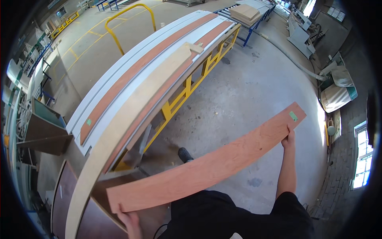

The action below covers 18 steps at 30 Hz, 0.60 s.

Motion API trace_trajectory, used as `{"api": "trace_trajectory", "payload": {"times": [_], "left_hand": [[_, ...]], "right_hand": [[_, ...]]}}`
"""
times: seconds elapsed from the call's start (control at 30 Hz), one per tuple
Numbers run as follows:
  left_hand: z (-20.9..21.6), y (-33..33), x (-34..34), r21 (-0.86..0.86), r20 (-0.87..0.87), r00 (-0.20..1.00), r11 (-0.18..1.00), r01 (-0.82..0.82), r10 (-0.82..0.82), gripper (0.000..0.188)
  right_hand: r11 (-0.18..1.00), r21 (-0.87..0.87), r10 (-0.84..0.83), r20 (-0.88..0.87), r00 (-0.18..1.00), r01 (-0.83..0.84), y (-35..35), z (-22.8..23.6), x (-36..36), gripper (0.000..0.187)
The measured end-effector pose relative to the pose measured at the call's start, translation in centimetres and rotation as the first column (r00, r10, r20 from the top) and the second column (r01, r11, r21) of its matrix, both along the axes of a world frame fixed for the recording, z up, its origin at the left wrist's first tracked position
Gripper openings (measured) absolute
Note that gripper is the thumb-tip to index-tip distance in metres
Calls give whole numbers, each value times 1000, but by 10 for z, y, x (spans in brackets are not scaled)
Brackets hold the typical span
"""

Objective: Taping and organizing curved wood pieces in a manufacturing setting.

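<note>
A long reddish-brown wood panel with a small green sticker near its far end is held across my body above the concrete floor. My left hand grips its near left end from below. My right hand grips its lower edge close to the far right end, arm stretched out. To the left stands a yellow steel cart stacked with long white and reddish panels, and a pale wood strip lies on top of them.
A yellow handrail rises behind the cart. A blue cart with stacked boards stands at the back. Big white sacks and a window line the right wall. Dark brown boards lie at lower left.
</note>
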State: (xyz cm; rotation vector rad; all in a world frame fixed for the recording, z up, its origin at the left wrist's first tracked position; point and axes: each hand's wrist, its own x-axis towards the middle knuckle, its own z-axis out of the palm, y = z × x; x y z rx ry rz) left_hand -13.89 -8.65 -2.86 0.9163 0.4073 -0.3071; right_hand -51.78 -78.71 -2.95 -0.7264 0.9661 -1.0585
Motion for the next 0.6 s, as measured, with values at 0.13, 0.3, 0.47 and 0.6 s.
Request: {"api": "trace_trajectory", "payload": {"times": [0.13,0.3,0.47,0.6], "left_hand": [[-43,-96,21,-78,-146,989,997,-16,4,53],[-74,-207,93,-176,-253,967,982,-64,17,48],[-114,-320,163,-187,-126,991,980,-70,47,48],[-168,-398,220,-49,-171,938,948,-315,302,56]], "right_hand": [[1000,-23,13,-77,997,-15,-90,-8,62,45],[1000,1,-10,-91,996,11,-202,12,162,39],[993,44,119,-215,969,-112,-298,-19,281,36],[973,95,226,-170,959,-212,-383,-64,394,38]]}}
